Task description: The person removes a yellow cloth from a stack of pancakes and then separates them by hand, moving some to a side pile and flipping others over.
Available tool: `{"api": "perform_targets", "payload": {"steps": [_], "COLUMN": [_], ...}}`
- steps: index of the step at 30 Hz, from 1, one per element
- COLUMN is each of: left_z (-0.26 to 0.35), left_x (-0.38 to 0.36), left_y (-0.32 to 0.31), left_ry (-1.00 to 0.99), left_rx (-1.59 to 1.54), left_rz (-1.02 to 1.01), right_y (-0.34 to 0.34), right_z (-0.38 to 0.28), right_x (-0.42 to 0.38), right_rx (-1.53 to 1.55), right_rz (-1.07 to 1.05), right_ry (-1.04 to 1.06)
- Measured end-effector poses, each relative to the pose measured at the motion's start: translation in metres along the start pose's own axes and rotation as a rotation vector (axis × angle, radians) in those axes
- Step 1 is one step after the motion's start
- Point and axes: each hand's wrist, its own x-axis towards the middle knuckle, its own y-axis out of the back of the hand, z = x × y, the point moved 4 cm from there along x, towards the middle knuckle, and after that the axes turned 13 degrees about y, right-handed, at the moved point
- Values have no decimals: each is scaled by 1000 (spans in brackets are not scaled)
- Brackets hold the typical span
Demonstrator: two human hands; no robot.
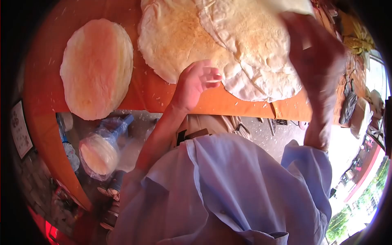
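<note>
Large round flatbreads (179, 41) overlap on the orange-covered table (151, 96), browned on top with pale, wrinkled edges. My left hand (196, 81) is at their near edge, its fingers loosely bent and apart. A small pale spot shows between those fingers, too small to identify. At the right side of the breads is my right hand (316, 47), smeared by motion, so its fingers cannot be made out. Just above it, a pale blur crosses the top of the view. Further left lies an oval stack of flatbread (96, 69), its near end reaching the table edge.
Beneath the table opening, a clear plastic bag (98, 153) holds more round bread. A framed sheet (21, 130) is at the far left. Dark and pale cloth bundles (359, 116) line the right side. White crumbs are scattered over the table cover.
</note>
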Motion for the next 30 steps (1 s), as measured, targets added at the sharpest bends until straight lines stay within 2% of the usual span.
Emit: {"api": "perform_targets", "payload": {"steps": [1, 4, 7, 8, 11, 12, 14, 17, 20, 21, 22, 23, 24, 27, 30], "left_z": [-1, 6, -3, -8, 3, 3, 2, 4, 3, -3, -11, -16, -5, -2, -24], "left_x": [2, 2, 17, 22, 13, 14, 17, 13, 9, 14, 24, 30, 21, 21, 35], "left_y": [-4, -18, -4, 2, -8, -7, -6, -8, -4, 6, 22, 30, 3, -19, 6], "left_ry": [-6, -66, -79, -85, -150, -170, -213, -144, -155, -178, -201, -225, -214, -83, -63], "left_rx": [-59, -324, -344, -289, -142, -126, -94, -334, -378, -294, -208, -123, -98, -237, -277], "left_rz": [-14, -167, -137, -71, -38, -6, 60, 57, -6, -33, -62, -90, 209, 338, 84], "right_y": [-14, -89, -120, -128, -136, -135, -138, -138, -131, -128, -125, -126, -128, -130, -134], "right_z": [-14, -34, -48, -44, -36, -32, -30, -29, -37, -41, -46, -48, -51, -59, -60], "right_x": [-8, -66, -100, -112, -126, -128, -131, -130, -117, -111, -103, -102, -101, -100, -104], "right_rx": [2, 227, 558, 698, 964, 1071, 1046, 958, 818, 764, 658, 611, 564, 445, 361], "right_rz": [-53, -274, -370, -402, -355, -419, -404, -396, -356, -336, -320, -324, -326, -324, -340], "right_ry": [116, 17, -131, -324, -535, -686, -667, -630, -511, -461, -314, -291, -266, -241, -227]}}
